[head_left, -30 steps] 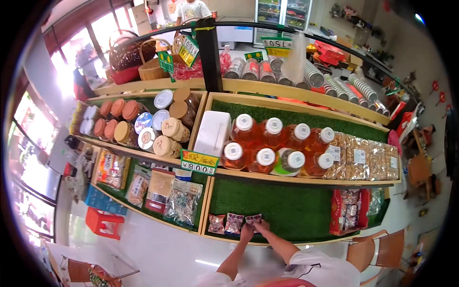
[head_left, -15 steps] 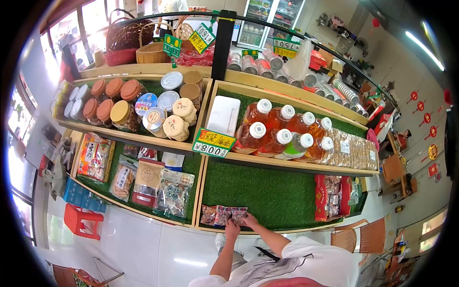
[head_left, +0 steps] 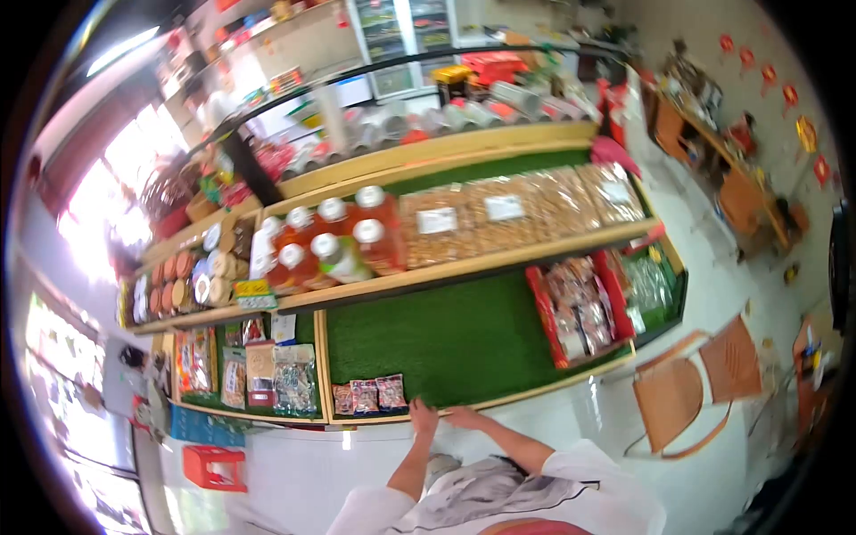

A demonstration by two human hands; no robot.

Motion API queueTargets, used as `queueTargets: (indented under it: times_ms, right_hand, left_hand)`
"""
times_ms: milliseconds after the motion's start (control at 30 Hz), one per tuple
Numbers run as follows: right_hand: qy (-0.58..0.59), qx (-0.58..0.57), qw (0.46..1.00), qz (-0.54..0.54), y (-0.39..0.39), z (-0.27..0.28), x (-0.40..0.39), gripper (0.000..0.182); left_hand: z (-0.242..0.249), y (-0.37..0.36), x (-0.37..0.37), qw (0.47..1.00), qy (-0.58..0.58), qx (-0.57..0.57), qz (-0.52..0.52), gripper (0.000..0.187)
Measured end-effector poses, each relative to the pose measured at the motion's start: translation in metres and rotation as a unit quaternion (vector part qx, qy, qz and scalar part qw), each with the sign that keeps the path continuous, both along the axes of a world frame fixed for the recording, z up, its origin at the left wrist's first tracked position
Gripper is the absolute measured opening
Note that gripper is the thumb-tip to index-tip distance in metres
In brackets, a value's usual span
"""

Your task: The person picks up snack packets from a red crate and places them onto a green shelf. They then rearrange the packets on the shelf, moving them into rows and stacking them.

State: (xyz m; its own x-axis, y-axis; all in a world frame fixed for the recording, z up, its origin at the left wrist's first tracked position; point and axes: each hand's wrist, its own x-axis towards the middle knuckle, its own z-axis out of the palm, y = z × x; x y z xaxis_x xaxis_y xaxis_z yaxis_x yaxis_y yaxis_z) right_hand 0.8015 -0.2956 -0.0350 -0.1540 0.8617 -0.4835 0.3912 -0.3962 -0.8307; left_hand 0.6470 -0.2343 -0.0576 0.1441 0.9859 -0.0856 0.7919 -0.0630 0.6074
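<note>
Three small snack packets stand in a row at the front left corner of the lower shelf: the left packet (head_left: 342, 399), the middle packet (head_left: 364, 396) and the right packet (head_left: 390, 392). Just right of the row, at the shelf's front edge, is my left hand (head_left: 423, 417), slightly blurred, fingers loosely extended with nothing visible in them. My right hand (head_left: 461, 417) is beside it along the same wooden edge, also holding nothing I can see, its fingers pointing left. Green turf matting (head_left: 437, 334) covers the shelf behind both hands.
A red box of packets (head_left: 580, 308) sits at the shelf's right. Above are juice bottles (head_left: 339, 254) and bagged brown snacks (head_left: 508, 218). Lidded jars (head_left: 183, 276) and larger bags (head_left: 294, 374) are leftward. A red stool (head_left: 214, 467) and wicker chairs (head_left: 669, 401) stand on the floor.
My hands have come off the packets and moved right along the shelf edge. The view has turned to the right, bringing the red box closer.
</note>
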Motion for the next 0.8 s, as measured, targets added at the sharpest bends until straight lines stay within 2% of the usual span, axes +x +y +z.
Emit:
queueTargets:
  times_ms: [33,67,100,133,167,200,233,267,300,333,400,500,567,633,667,700,767,800]
  right_hand:
    - [0.028,0.008,0.999,-0.021,-0.036,-0.024,0.03,0.045]
    - [0.056,0.012,0.997,-0.049,-0.077,-0.078,0.065,0.041]
    - [-0.004,0.02,0.998,-0.066,-0.107,-0.176,0.091,0.05]
    - [-0.152,0.034,0.983,-0.1,-0.159,-0.169,0.135,0.044]
    - [-0.17,-0.042,0.955,-0.24,-0.199,-0.065,0.166,0.053]
    - [-0.172,-0.097,0.906,-0.374,-0.228,-0.085,0.188,0.058]
    - [-0.166,-0.105,0.889,-0.414,-0.251,-0.089,0.212,0.06]
    - [-0.194,-0.092,0.874,-0.436,-0.269,-0.118,0.229,0.062]
    - [-0.158,-0.102,0.845,-0.5,-0.275,-0.086,0.243,0.054]
    - [-0.088,-0.095,0.826,-0.548,-0.276,-0.106,0.255,0.046]
    - [0.088,-0.119,0.773,-0.617,-0.261,-0.056,0.272,0.042]
    - [0.179,-0.082,0.746,-0.636,-0.231,-0.027,0.281,0.038]
    - [0.194,-0.017,0.737,-0.647,-0.212,-0.018,0.287,0.032]
    - [0.134,0.007,0.784,-0.606,-0.191,0.016,0.311,0.031]
    - [0.153,0.046,0.778,-0.608,-0.18,0.022,0.327,0.031]
    - [0.173,0.085,0.771,-0.608,-0.168,0.027,0.345,0.031]
    - [0.214,0.09,0.751,-0.618,-0.14,0.042,0.38,0.03]
    - [0.237,0.091,0.74,-0.623,-0.126,0.049,0.394,0.029]
  left_hand:
    - [0.008,-0.018,0.024,0.999,0.028,-0.021,-0.024,0.059]
    - [0.021,-0.039,0.051,0.997,0.028,-0.055,-0.054,0.06]
    - [0.024,-0.056,0.076,0.992,0.039,-0.067,-0.103,0.061]
    - [0.008,-0.066,0.099,0.982,0.059,-0.054,-0.174,0.06]
    - [-0.026,-0.071,0.116,0.96,0.103,-0.034,-0.259,0.06]
    - [-0.017,-0.084,0.144,0.959,0.069,-0.043,-0.273,0.059]
    - [-0.013,-0.097,0.171,0.952,0.033,-0.015,-0.304,0.056]
    - [0.0,-0.106,0.195,0.947,0.016,-0.064,-0.313,0.055]
    - [0.001,-0.111,0.217,0.939,-0.003,-0.083,-0.335,0.054]
    - [0.019,-0.116,0.241,0.927,-0.016,-0.111,-0.358,0.052]
    - [0.034,-0.12,0.278,0.915,-0.041,-0.139,-0.378,0.051]
    - [0.056,-0.119,0.319,0.909,-0.08,-0.132,-0.388,0.048]
    - [0.079,-0.112,0.342,0.904,-0.11,-0.084,-0.404,0.046]
    - [0.108,-0.103,0.368,0.908,-0.11,-0.082,-0.395,0.045]
    - [0.116,-0.099,0.385,0.91,-0.113,-0.078,-0.39,0.044]
    - [0.12,-0.095,0.402,0.908,-0.132,-0.104,-0.383,0.045]
    - [0.119,-0.088,0.431,0.904,-0.162,-0.154,-0.363,0.046]
    - [0.109,-0.086,0.445,0.915,-0.148,-0.143,-0.346,0.044]
